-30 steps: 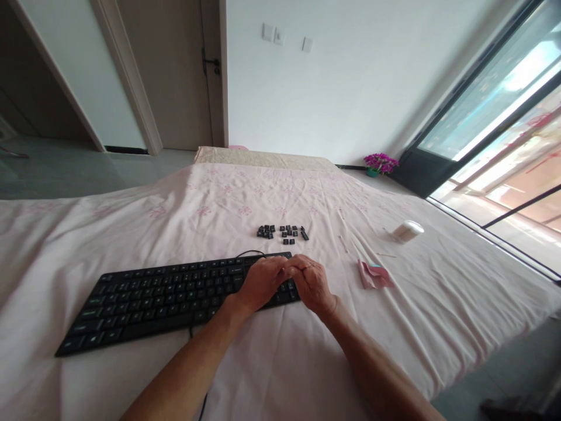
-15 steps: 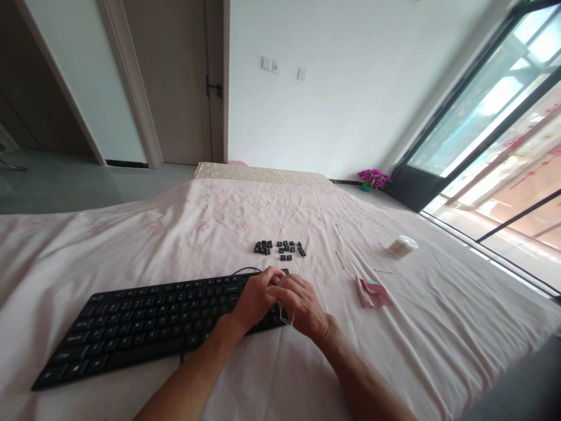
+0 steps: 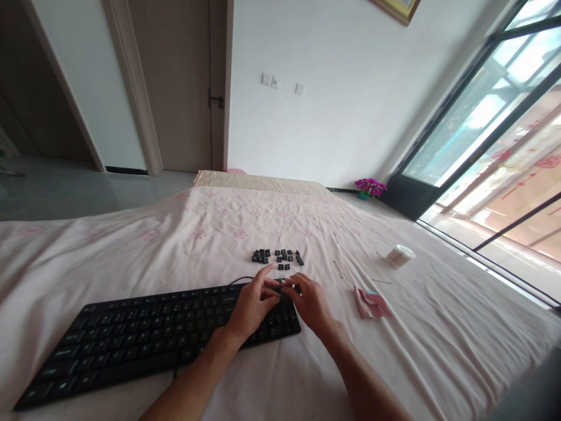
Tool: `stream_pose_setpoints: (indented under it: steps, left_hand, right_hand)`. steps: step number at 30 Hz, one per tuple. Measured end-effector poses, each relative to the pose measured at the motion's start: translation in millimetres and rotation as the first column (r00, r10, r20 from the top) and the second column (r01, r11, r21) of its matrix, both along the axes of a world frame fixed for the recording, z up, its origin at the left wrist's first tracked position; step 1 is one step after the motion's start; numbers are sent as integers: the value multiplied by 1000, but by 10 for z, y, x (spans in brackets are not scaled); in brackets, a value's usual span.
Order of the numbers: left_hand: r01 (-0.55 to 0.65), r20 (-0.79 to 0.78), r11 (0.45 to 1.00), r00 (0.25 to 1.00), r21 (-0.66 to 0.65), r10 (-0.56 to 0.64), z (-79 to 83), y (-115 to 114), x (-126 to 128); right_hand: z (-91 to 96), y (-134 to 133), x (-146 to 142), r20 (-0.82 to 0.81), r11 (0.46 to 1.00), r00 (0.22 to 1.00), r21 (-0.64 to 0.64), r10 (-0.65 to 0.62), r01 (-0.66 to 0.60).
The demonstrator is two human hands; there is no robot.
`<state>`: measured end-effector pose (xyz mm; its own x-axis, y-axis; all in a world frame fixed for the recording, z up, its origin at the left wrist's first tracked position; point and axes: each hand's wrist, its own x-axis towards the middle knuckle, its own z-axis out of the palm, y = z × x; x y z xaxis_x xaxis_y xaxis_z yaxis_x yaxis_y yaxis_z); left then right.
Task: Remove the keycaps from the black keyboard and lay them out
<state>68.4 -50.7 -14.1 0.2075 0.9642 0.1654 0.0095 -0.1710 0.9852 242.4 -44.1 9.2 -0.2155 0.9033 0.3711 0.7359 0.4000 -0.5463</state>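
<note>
A black keyboard (image 3: pixel 144 333) lies aslant on the pink cloth. Over its far right corner my left hand (image 3: pixel 252 304) has its index finger raised, with the thumb and other fingers bent together around something too small to make out. My right hand (image 3: pixel 313 304) faces it, thumb and fingers pinched at a thin wire keycap puller (image 3: pixel 284 279), which shows only faintly between the hands. The fingertips of both hands nearly meet. Just beyond them, loose black keycaps (image 3: pixel 262 255) lie in small groups, one of them a long keycap (image 3: pixel 300 259).
On the right sit a crumpled pink cloth (image 3: pixel 370 304), a white round container (image 3: pixel 400 256) and cotton swabs (image 3: pixel 339 269). The keyboard cable (image 3: pixel 240 280) curves out behind the keyboard. The patterned sheet (image 3: pixel 416 345) is wrinkled.
My hands were bunched together with the wire loop hanging below my right hand. They have drawn apart, the loop is up between the fingertips, and the view has tilted up slightly.
</note>
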Motion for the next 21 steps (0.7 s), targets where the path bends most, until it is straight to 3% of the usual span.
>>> stream_pose_setpoints:
  steps: [4, 9, 16, 21]
  left_hand:
    - [-80, -106, 994, 990, 73, 88, -29, 17, 2]
    - [-71, -158, 990, 983, 122, 90, -64, 29, -2]
    - [-72, -179, 989, 979, 132, 96, -69, 29, -1]
    - [-72, -179, 990, 980, 119, 92, -58, 35, -15]
  right_hand:
    - [-69, 362, 220, 16, 972, 973, -48, -230, 231]
    - [-141, 688, 372, 94, 962, 964, -88, -249, 257]
    - [-225, 764, 336, 174, 958, 956, -122, -237, 260]
    - [-115, 675, 307, 144, 958, 957, -103, -253, 268]
